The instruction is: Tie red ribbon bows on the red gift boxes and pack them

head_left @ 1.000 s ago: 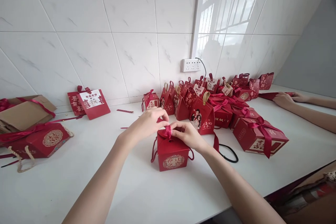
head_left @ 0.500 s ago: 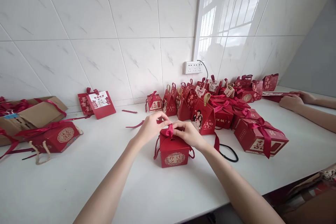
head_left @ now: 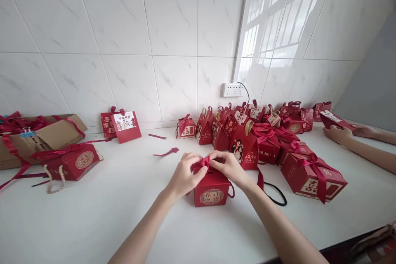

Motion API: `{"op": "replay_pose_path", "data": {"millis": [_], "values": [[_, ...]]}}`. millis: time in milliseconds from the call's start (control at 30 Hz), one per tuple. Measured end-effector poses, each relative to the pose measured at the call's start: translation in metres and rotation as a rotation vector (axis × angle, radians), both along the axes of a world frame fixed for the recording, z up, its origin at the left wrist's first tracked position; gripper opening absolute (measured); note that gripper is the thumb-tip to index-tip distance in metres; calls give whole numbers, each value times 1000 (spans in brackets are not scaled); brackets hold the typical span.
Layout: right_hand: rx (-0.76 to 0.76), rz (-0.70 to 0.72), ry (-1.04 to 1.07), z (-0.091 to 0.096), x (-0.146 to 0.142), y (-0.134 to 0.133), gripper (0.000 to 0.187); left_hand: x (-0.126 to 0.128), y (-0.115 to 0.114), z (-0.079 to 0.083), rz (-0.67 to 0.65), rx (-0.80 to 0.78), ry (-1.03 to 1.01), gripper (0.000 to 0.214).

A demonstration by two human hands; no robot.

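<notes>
Upright on the white table stands a small red gift box with a round gold emblem and rope cords at its sides. A dark red satin ribbon is gathered on its lid. My left hand pinches the ribbon from the left, thumb toward the front. From the right, my right hand has its fingertips closed on the ribbon too. The exact knot or loop is partly hidden by my fingers.
Several red gift boxes and bags crowd the wall side. A ribboned box sits right, near a black cord. On the left are a cardboard box of ribbons and a red box. Another person's hands hold a red packet.
My left hand has come down and closer onto the ribbon, which is now bunched between both hands. The other person's hands have raised and tilted the red packet. The view has shifted slightly.
</notes>
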State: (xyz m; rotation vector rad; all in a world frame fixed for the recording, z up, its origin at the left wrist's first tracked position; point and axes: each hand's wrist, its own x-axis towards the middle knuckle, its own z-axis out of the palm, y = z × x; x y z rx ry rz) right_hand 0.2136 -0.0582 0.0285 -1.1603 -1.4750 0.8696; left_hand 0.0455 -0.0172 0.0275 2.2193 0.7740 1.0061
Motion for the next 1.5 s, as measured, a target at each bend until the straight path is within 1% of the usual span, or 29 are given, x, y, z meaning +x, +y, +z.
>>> {"op": "replay_pose_path", "data": {"millis": [100,200,367,467,600,700,900,1067,1233,1367,1433,1500], "values": [[-5,-37,-57,0,1,-1,17,4,-2,-3,44,-8,-13,18],[-20,-69,-120,2,2,-3,19,5,-2,-3,40,-51,-2,23],[-31,-35,-165,7,3,-7,20,4,-1,1,19,-189,15,26],[-17,-29,-202,8,4,-9,18,4,-1,1,5,-227,25,27],[30,-24,-245,8,5,-10,14,5,-3,0,-1,-239,32,26],[50,-30,-261,6,6,-9,14,6,-3,0,20,-241,31,26],[66,-14,-247,4,5,-8,16,8,-3,-2,29,-269,8,26],[78,-49,-280,2,4,-7,16,8,-3,-6,28,-294,-21,30],[113,-66,-338,4,5,-9,16,9,-3,-8,36,-287,-45,28],[92,-43,-307,5,9,-9,13,10,-5,-8,43,-271,-69,28],[98,-73,-275,7,13,-11,16,10,-6,-8,50,-255,-71,28],[144,-121,-252,11,18,-14,19,11,-8,-8,57,-249,-73,30]]}}
